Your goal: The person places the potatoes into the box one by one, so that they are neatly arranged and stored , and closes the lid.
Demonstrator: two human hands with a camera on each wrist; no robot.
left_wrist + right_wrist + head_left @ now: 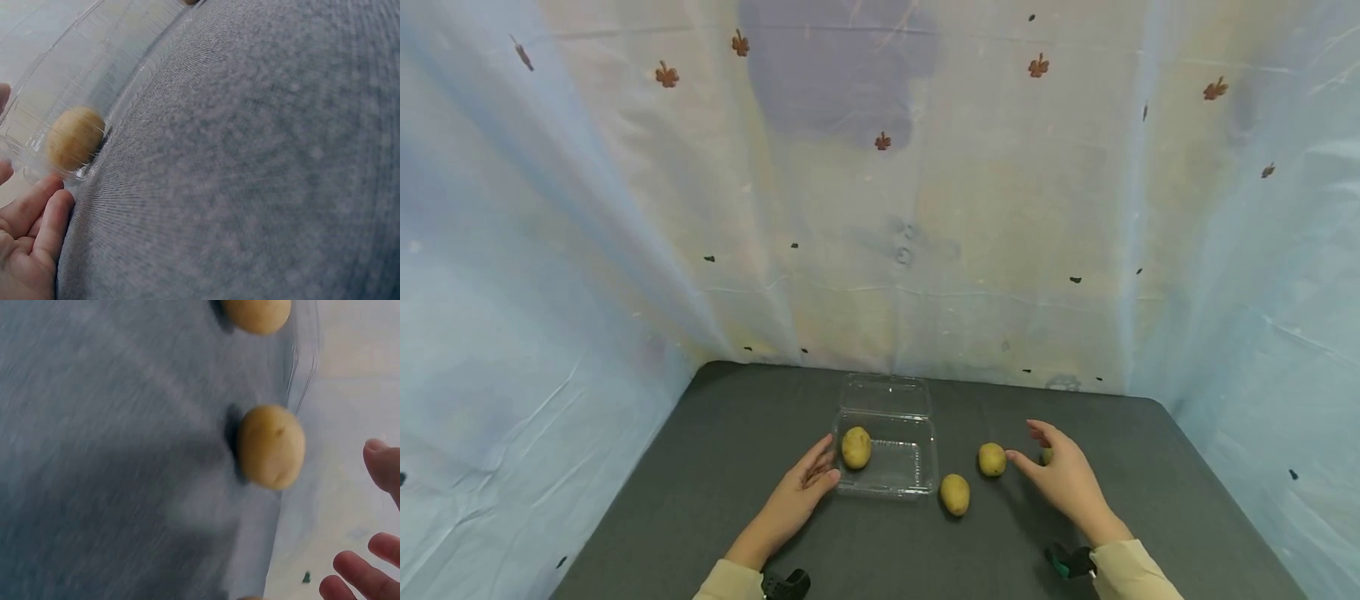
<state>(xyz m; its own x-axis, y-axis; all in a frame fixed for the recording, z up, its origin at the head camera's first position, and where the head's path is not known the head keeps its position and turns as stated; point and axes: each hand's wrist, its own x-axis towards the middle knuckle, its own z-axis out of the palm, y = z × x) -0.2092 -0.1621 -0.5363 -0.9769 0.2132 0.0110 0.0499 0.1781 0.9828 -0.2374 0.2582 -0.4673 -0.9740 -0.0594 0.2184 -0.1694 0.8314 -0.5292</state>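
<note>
A clear plastic clamshell box [895, 492] lies with its lid raised toward the back of the table. One potato [856, 447] is in the left side of its tray; the left wrist view shows this potato [76, 137] through the clear wall. My left hand [793, 500] is at the box's left side, fingertips right at the wall, fingers relaxed. My right hand [1063, 475] hovers with spread fingers and holds nothing. Its thumb is close to a second potato [992, 459], also seen as a potato [271, 447] in the right wrist view. Another potato [955, 495] sits just right of the box.
Partly hidden behind the right hand is a further potato [1047, 456]. The dark grey cloth-covered table [715, 467] ends at a hanging patterned sheet [1000, 208], with more sheeting on both sides. Dark straps with small devices [1071, 562] are on the wrists.
</note>
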